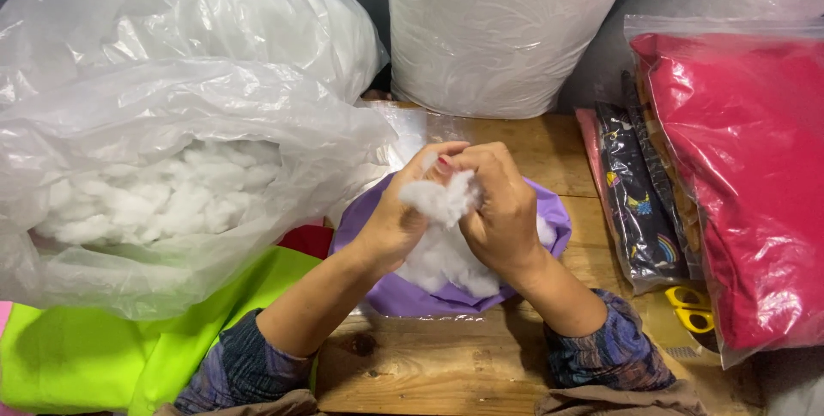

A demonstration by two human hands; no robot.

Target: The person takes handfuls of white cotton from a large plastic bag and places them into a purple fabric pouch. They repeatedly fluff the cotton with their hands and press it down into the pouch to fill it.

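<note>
**While both hands hold the stuffing, I work it in small tufts**

While I keep the white stuffing (442, 236) between my two hands, it sits over the open mouth of the purple fabric cover (556, 217), which lies on the wooden table (446, 364) just in front of me; my left hand (396, 214) is closed on the tuft from the left side, and my right hand (502, 206) is closed on it from the right, fingers curled tight. To do this well, I think it is better to pull the fibre apart softly and not to press it into a hard ball; a loose tuft should fill the cover more evenly. I should hold the mass low over the opening, so that no piece falls on the table. At my left stands the big clear bag of stuffing (163, 193), near enough to reach; under it lies green fabric (103, 347); at my right lie packed red fabric (747, 184) and yellow scissors (693, 309), well apart from my hands.
</note>
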